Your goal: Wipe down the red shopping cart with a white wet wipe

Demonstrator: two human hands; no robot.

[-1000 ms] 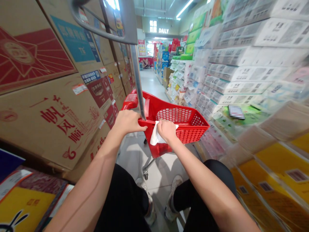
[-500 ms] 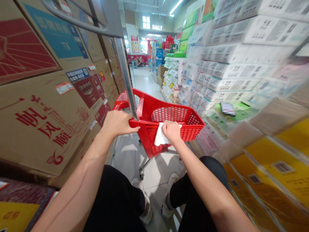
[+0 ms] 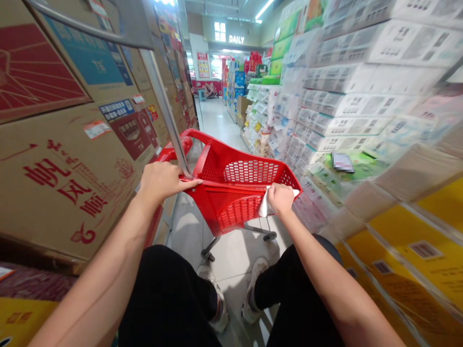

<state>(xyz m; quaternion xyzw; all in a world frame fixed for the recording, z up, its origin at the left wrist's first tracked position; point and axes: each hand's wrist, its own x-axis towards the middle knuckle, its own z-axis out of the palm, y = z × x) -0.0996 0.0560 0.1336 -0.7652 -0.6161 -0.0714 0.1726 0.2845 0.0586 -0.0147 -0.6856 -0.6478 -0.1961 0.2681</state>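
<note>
A red shopping cart (image 3: 237,210) with a perforated plastic basket stands sideways in front of me on metal legs with casters. My left hand (image 3: 164,182) is closed on the cart's red end near the foot of a metal pole (image 3: 166,106), its thumb lying along the rim. Beneath my right hand (image 3: 281,196), a white cloth (image 3: 265,205) is pressed against the near top rim, close to the basket's right end. The right fingers are curled over the cloth and rim. No goods show inside the part of the basket I can see.
Stacked cardboard cartons (image 3: 54,188) wall the left side. White wrapped packs (image 3: 347,103) and yellow packages (image 3: 415,246) are piled on the right. A grey plastic frame (image 3: 130,24) tops the pole at upper left. The tiled aisle (image 3: 215,115) runs ahead between the stacks.
My right hand has slid the cloth rightward along the rim towards the basket's end. The cart has shifted and turned slightly left, with its pole and my left hand moving left too.
</note>
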